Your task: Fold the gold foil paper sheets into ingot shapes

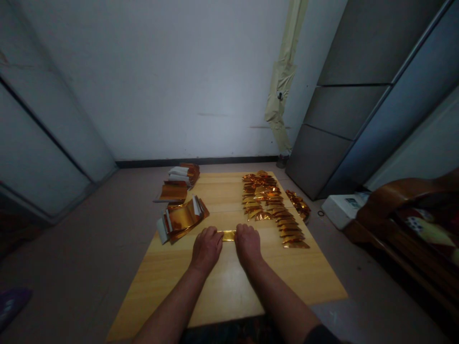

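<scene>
A narrow folded strip of gold foil paper [228, 236] lies across the middle of the table, between my two hands. Its left end is under the curled fingers of my left hand [208, 246]. At the other end, my right hand [248, 242] has its fingers closed over the strip. Left of my hands is a loose stack of gold foil sheets [182, 218], some with pale backs showing. Rows of folded gold foil pieces [289, 224] lie overlapping on the right side. My fingertips are partly hidden by the backs of my hands.
The wooden table [229, 291] stands near a white wall. More foil sheets [174, 191] lie at its far left corner. Beyond its right edge sits a heap of folded foil [298, 204] and a white box [340, 210]. A grey refrigerator [333, 129] and wooden armrest [405, 205] are at right.
</scene>
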Demonstrator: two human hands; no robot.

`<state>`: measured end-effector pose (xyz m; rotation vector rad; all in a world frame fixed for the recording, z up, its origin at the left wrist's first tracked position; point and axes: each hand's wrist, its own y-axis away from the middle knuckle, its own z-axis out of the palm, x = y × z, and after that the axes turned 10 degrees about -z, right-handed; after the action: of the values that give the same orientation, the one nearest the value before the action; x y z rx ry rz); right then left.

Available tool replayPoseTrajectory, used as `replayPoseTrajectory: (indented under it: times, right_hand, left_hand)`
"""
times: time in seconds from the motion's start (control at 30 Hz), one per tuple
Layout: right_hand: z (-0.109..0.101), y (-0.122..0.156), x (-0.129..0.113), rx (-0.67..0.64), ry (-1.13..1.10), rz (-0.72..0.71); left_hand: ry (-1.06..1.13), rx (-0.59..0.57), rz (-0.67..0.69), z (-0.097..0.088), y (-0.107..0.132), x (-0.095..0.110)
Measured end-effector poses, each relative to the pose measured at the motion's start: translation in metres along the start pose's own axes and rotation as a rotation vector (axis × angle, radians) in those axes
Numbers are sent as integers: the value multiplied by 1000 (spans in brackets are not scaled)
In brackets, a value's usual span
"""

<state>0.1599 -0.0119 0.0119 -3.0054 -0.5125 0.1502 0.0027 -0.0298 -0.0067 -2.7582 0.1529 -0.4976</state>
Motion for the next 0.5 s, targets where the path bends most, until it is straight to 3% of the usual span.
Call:
replayPoseTrajectory:
  times: [0.2,0.5]
  right_hand:
    - [-3,2,0,36,-5,29]
    - [-3,2,5,44,-19,-54]
  left_hand:
    - [-88,-33,-6,-8,-1,7]
    - [-197,-159,-16,-13,-6,19]
